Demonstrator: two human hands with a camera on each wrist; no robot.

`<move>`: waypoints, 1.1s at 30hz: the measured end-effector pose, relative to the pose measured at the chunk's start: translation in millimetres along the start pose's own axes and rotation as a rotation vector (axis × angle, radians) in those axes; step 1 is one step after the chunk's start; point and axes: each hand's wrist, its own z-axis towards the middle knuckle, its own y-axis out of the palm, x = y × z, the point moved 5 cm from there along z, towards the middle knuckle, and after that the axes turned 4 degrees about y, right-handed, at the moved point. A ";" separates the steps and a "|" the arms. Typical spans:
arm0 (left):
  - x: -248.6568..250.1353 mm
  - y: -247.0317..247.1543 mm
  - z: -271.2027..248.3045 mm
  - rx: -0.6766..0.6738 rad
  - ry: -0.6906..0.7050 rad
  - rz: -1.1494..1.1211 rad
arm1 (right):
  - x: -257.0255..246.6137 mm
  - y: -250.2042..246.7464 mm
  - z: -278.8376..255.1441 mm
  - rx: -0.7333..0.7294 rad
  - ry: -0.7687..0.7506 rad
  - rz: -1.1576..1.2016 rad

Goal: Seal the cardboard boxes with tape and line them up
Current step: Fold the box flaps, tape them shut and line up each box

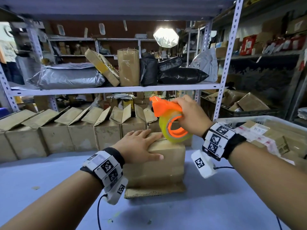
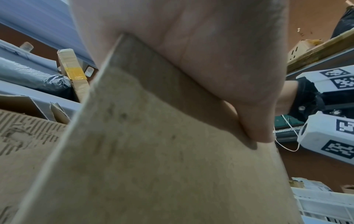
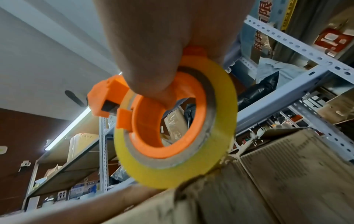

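Observation:
A closed cardboard box (image 1: 163, 165) stands on the blue table (image 1: 49, 188) in front of me. My left hand (image 1: 141, 146) lies flat on its top with fingers straight and the thumb down the front face; the left wrist view shows the palm (image 2: 201, 53) pressing the box top (image 2: 153, 151). My right hand (image 1: 191, 117) grips an orange tape dispenser (image 1: 166, 107) carrying a yellowish tape roll (image 1: 176, 130). The roll touches the box's far right top edge; the right wrist view shows the roll (image 3: 182, 151) against the cardboard (image 3: 249, 189).
A row of open-flapped cardboard boxes (image 1: 79, 130) lines the back of the table. A metal shelf (image 1: 116, 88) above holds parcels and bags. A plastic crate (image 1: 274, 135) with taped parcels sits at the right. A flat cardboard piece (image 1: 154, 190) lies under the box.

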 end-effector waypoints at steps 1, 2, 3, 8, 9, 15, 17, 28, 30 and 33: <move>-0.4 0.5 0.2 0.001 0.000 0.005 | 0.7 0.4 1.1 0.016 0.004 -0.027; -0.8 1.1 0.3 0.001 0.001 0.009 | 1.5 0.1 2.2 0.022 0.003 -0.050; -1.2 1.7 0.4 0.001 -0.001 0.014 | 1.9 -0.9 4.0 0.019 -0.004 -0.065; -1.7 0.4 0.5 -0.003 -0.008 -0.001 | -2.5 -1.6 6.5 -0.060 -0.048 -0.069; -2.1 -0.5 0.8 -0.009 -0.008 -0.019 | -4.0 -1.0 6.5 -0.066 -0.053 -0.066; -18.1 -20.8 -3.7 0.179 -0.077 -0.774 | 2.0 1.9 7.7 -0.086 -0.018 -0.023; -27.4 -29.6 -5.5 0.379 -0.202 -0.935 | 3.1 2.1 7.6 -0.093 -0.016 -0.023; -13.2 -47.4 -5.4 0.270 -0.346 -1.666 | 0.9 4.4 6.6 -0.098 -0.020 -0.048; -13.0 -47.3 -5.3 0.257 -0.366 -1.700 | 1.9 4.0 5.7 -0.093 -0.021 -0.041; -13.1 -47.3 -5.3 0.252 -0.399 -1.771 | 2.2 3.0 5.1 -0.088 -0.029 -0.045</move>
